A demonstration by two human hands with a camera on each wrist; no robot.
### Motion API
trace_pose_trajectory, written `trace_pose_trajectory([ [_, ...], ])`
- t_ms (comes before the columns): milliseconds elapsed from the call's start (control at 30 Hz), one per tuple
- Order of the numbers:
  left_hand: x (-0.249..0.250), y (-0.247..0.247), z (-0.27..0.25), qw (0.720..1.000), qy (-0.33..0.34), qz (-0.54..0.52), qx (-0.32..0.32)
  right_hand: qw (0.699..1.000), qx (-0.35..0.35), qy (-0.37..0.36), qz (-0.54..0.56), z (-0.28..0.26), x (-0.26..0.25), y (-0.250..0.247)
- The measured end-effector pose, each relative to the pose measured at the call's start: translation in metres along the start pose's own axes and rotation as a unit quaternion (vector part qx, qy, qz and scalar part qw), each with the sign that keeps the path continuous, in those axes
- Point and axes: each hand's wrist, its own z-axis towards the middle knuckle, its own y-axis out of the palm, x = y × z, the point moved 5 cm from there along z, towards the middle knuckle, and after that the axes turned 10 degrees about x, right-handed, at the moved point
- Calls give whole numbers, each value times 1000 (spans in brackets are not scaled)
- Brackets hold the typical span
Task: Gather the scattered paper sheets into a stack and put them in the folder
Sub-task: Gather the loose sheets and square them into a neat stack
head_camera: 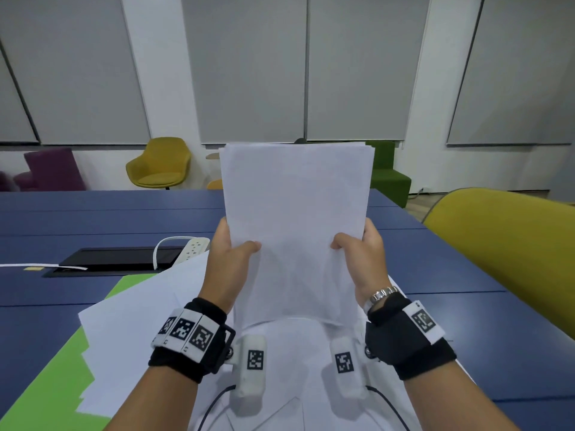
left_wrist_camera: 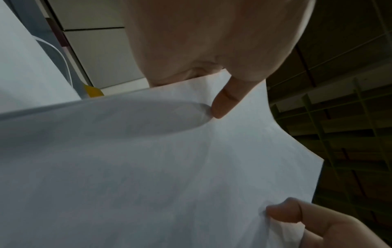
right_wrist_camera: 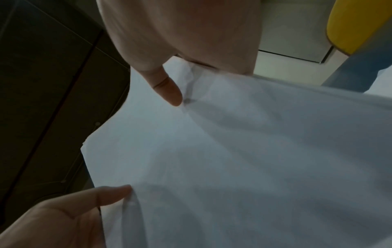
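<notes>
I hold a stack of white paper sheets (head_camera: 295, 219) upright above the blue table (head_camera: 93, 219). My left hand (head_camera: 231, 259) grips its left edge, thumb on the near face. My right hand (head_camera: 361, 253) grips the right edge the same way. The left wrist view shows my left thumb pressing the paper stack (left_wrist_camera: 148, 167). The right wrist view shows my right thumb pinching the paper stack (right_wrist_camera: 233, 159). Under my arms, more white sheets (head_camera: 140, 321) lie spread over a green folder (head_camera: 46, 377). How the folder lies is mostly hidden by paper.
A white power strip (head_camera: 194, 247) with its cable lies beside a black cable hatch (head_camera: 118, 259) in the table. A yellow chair back (head_camera: 504, 244) rises at the right edge. Yellow (head_camera: 158, 163), purple (head_camera: 53, 169) and green seats (head_camera: 389, 175) stand beyond the table.
</notes>
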Motion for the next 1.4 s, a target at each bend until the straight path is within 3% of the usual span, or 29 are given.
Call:
trace_pose_trajectory([
  [100,-2,0,1,1000,-9,-4,-1,1000,3,7,0,3,3,-2],
  [300,-29,-6,3,994,-103,25,-40,997,-22,62,-47,4,24,-5],
  [533,-17,4,1,997,-64,9,-37,999,-6,41,-4,5,5,-4],
  [800,-24,-4,3,995,-91,7,-36,999,-5,47,-10,5,7,-9],
  [1133,-10,2,0,998,-61,-20,-10,1000,21,8,20,2,-6,-5],
  [1333,-35,-1,0,992,-99,44,-61,998,4,48,-33,3,16,-7],
  [1400,-34,0,-2,993,-81,55,-74,998,8,57,-31,4,17,-7],
])
